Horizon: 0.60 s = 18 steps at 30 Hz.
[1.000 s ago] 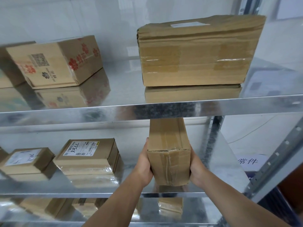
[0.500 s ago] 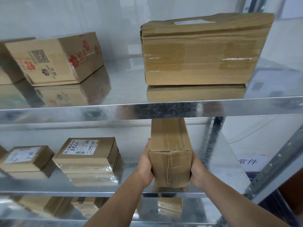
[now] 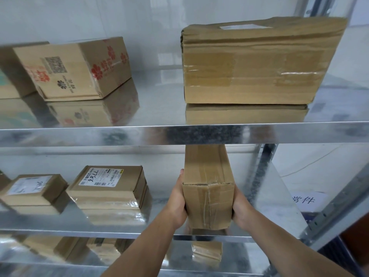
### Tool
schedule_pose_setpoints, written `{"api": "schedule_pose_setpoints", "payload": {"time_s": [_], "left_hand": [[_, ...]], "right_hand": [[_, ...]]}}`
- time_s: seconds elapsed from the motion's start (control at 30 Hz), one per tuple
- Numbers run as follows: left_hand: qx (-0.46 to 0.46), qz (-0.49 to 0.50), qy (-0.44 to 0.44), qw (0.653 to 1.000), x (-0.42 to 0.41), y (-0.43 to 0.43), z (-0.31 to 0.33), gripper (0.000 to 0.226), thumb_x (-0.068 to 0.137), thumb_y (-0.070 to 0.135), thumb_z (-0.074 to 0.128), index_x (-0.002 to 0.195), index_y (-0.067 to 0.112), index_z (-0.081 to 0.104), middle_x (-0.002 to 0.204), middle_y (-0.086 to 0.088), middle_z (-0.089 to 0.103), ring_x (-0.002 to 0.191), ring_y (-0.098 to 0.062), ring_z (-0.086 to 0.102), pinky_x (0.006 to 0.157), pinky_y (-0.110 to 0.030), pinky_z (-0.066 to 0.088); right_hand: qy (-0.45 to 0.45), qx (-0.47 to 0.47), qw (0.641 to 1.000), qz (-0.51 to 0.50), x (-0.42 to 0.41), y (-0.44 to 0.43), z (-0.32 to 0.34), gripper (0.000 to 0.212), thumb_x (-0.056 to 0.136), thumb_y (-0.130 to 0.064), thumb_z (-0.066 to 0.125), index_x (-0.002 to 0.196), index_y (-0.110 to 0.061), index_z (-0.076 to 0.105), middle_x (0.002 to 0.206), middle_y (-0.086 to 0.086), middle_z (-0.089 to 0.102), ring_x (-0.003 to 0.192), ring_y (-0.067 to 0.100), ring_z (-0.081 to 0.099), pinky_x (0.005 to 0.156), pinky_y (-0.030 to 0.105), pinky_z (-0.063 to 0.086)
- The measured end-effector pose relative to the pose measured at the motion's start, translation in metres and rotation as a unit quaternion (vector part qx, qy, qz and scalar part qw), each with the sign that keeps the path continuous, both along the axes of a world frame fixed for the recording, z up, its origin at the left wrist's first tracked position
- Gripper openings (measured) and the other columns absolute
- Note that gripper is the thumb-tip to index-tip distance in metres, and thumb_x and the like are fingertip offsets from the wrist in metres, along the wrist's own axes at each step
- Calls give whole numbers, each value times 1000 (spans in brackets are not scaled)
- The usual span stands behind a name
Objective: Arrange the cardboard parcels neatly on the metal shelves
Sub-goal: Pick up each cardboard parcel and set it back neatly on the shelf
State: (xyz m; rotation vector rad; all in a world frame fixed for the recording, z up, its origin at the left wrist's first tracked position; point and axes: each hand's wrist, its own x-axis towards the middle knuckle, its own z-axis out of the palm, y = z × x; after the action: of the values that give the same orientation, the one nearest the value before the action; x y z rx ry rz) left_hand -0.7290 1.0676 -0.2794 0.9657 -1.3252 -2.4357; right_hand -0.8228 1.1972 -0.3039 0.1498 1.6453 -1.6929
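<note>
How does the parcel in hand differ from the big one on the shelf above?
The held parcel is end-on to the camera and narrow; the big parcel lies broadside and wide. The left hand and right hand grip the held parcel; the big parcel is untouched. Both are brown taped cardboard.

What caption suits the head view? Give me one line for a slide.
Left hand and right hand hold an upright taped cardboard parcel at the front of the middle metal shelf.
</note>
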Motion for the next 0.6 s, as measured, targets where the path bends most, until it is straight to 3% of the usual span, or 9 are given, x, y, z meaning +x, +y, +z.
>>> {"api": "schedule_pose_setpoints", "payload": {"time_s": [0.07, 0.1, 0.17, 0.2, 0.27, 0.37, 0.53, 0.6], "left_hand": [[-1, -4, 2, 1000, 1, -2, -1, 72, 107, 53, 27, 65, 34, 82, 83, 0, 79, 94, -21, 68, 94, -42, 49], [-3, -6, 5, 1000, 1, -3, -1, 72, 108, 52, 27, 64, 34, 82, 82, 0, 79, 93, -20, 68, 91, -42, 50], [-7, -14, 2, 1000, 2, -7, -3, 71, 107, 52, 28, 69, 29, 83, 84, -1, 79, 93, -21, 69, 91, -42, 50], [-12, -19, -2, 1000, 2, -9, -4, 67, 107, 53, 30, 77, 26, 83, 86, -2, 80, 95, -22, 69, 94, -43, 50], [-31, -16, -7, 999, 3, -12, -5, 56, 106, 55, 33, 97, 24, 78, 96, -4, 80, 103, -24, 69, 102, -45, 48], [-65, -24, -9, 998, 2, -17, -10, 53, 102, 62, 36, 121, 27, 70, 120, -6, 74, 122, -27, 62, 115, -51, 40], [-97, -43, 19, 994, -1, -21, -14, 47, 102, 59, 39, 136, 32, 58, 127, -2, 70, 125, -24, 60, 115, -51, 40], [-102, -52, 26, 993, -3, -25, -16, 41, 103, 57, 41, 135, 37, 56, 131, 1, 67, 128, -24, 57, 115, -54, 39]], "right_hand": [[20, 18, 1000, 14, 1, 0, 3, 58, 107, -57, 30, 93, -18, 71, 68, 0, 77, 55, 12, 72, 41, 19, 48], [32, 29, 999, 21, 2, -2, 6, 56, 107, -56, 29, 91, -20, 69, 70, 0, 77, 57, 11, 71, 42, 18, 49], [53, 48, 997, 30, 2, -6, 7, 54, 106, -59, 29, 94, -23, 68, 100, 6, 78, 88, 17, 71, 77, 28, 57], [61, 56, 996, 33, 3, -7, 9, 54, 106, -61, 29, 97, -25, 68, 112, 8, 74, 106, 23, 66, 98, 38, 52], [66, 66, 995, 33, 1, -9, 7, 53, 105, -63, 28, 102, -26, 67, 115, 7, 70, 119, 28, 59, 115, 49, 40], [80, 67, 994, 42, -2, -7, 6, 50, 107, -57, 31, 102, -25, 69, 111, 8, 73, 112, 28, 61, 111, 51, 43], [88, 24, 995, 44, -11, 3, 5, 44, 105, -50, 40, 89, -25, 72, 80, 0, 73, 91, 23, 61, 86, 40, 47], [81, 4, 995, 58, -12, 5, 6, 39, 104, -53, 42, 99, -30, 73, 88, -1, 74, 92, 22, 62, 77, 35, 46]]}}
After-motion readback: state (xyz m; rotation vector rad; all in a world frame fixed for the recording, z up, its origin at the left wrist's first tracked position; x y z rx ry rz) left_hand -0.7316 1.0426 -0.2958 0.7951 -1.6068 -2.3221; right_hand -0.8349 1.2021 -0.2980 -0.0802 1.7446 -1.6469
